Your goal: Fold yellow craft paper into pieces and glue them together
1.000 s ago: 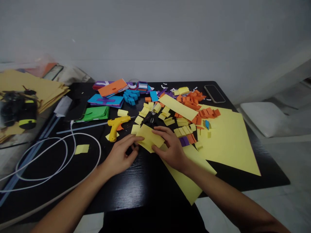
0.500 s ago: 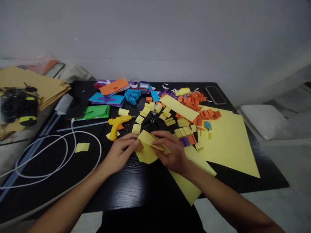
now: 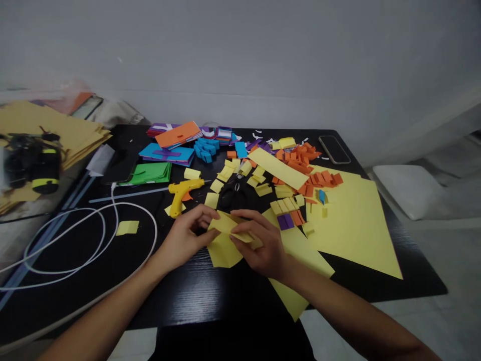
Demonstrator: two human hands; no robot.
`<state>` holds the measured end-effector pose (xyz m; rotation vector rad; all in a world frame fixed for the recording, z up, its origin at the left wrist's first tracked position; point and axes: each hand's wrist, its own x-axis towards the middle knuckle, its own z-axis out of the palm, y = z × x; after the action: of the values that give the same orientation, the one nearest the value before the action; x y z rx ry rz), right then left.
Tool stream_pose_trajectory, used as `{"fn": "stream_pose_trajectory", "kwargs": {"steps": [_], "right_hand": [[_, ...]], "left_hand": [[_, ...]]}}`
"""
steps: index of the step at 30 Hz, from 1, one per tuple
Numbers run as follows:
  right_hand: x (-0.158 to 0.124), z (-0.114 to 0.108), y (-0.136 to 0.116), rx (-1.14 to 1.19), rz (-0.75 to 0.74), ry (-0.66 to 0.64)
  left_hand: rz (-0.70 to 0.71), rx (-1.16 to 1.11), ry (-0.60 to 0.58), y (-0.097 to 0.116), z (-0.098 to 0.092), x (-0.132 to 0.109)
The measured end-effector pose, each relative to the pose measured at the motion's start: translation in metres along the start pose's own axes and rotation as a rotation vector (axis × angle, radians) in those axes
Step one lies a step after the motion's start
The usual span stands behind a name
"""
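A creased piece of yellow paper (image 3: 224, 250) is held between both hands above the front of the black table. My left hand (image 3: 190, 233) pinches its left edge between thumb and fingers. On the other side, my right hand (image 3: 263, 243) grips a raised flap of the same paper; my fingers hide part of it. Just beyond the paper lie black-handled scissors (image 3: 237, 190). A yellow glue gun (image 3: 182, 194) rests on its side, left of them. Small folded yellow paper pieces (image 3: 217, 185) are scattered around the scissors.
Large yellow sheets (image 3: 356, 220) cover the right side. Behind lie folded orange pieces (image 3: 300, 155), blue pieces (image 3: 206, 149), a green paper stack (image 3: 150, 173) and a phone (image 3: 334, 149). A white cable (image 3: 156, 225) loops at left, by a black-and-yellow tool (image 3: 45, 170).
The yellow paper has shifted slightly down and toward me, with its flap turned more edge-on. My left fingers have moved to its upper left edge. The things on the table stay put.
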<state>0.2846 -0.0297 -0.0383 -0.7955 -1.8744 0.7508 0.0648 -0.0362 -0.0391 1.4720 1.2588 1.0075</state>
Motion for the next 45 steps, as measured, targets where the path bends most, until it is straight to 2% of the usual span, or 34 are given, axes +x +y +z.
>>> {"fn": "stream_pose_trajectory", "kwargs": {"steps": [3, 5, 8, 10, 13, 16, 22, 25, 31, 36, 45], "right_hand": [[0.000, -0.004, 0.002, 0.119, 0.067, -0.074], [0.002, -0.008, 0.005, 0.269, 0.168, -0.122], [0.007, -0.011, 0.011, 0.471, 0.403, -0.095], [0.011, -0.012, 0.014, 0.526, 0.583, -0.096], [0.016, -0.009, 0.018, 0.592, 0.742, -0.178], [0.016, -0.006, 0.020, 0.715, 0.811, -0.243], [0.015, -0.003, 0.018, 1.045, 1.035, -0.314], [0.016, -0.003, 0.015, 1.097, 1.078, -0.328], [0.014, -0.001, 0.017, 1.091, 1.068, -0.297], [0.013, 0.000, 0.017, 1.126, 1.076, -0.306], [0.012, 0.000, 0.018, 1.090, 1.065, -0.320]], "left_hand": [[-0.019, 0.016, 0.015, 0.000, -0.001, 0.001], [-0.046, 0.003, 0.006, 0.000, -0.001, 0.001], [-0.077, -0.025, -0.042, 0.002, -0.002, 0.001], [-0.081, -0.021, -0.088, 0.003, -0.002, 0.001], [-0.064, 0.012, -0.148, 0.004, -0.002, 0.000], [0.007, 0.058, -0.162, 0.003, -0.003, -0.001], [0.269, 0.140, -0.153, 0.006, -0.004, 0.000], [0.300, 0.150, -0.137, 0.008, -0.004, 0.000], [0.297, 0.140, -0.103, 0.007, -0.003, -0.001], [0.304, 0.133, -0.120, 0.008, -0.003, -0.001], [0.190, 0.089, -0.146, 0.008, -0.004, -0.001]]}}
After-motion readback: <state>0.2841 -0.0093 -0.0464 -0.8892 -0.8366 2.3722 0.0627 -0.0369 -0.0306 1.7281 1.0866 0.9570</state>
